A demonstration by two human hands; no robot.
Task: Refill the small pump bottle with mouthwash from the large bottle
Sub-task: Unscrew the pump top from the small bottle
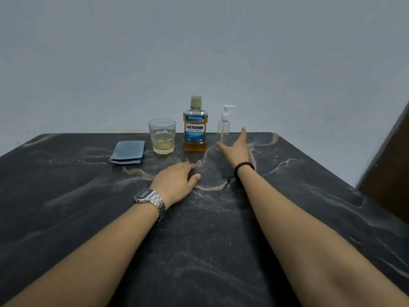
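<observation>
A large mouthwash bottle (194,127) with amber liquid and a capped top stands upright at the far middle of the dark marble table (88,207). Just to its right stands a small clear pump bottle (224,125) with a white pump head, looking empty. My right hand (235,148) stretches out open just in front of the pump bottle, thumb and fingers spread, holding nothing. My left hand (174,181) rests flat on the table nearer to me, fingers relaxed, with a metal watch on the wrist.
A clear glass (162,136) with a little amber liquid stands left of the large bottle. A folded blue-grey cloth (128,151) lies further left. A plain wall rises behind the table, and a dark brown panel (391,169) stands at the right.
</observation>
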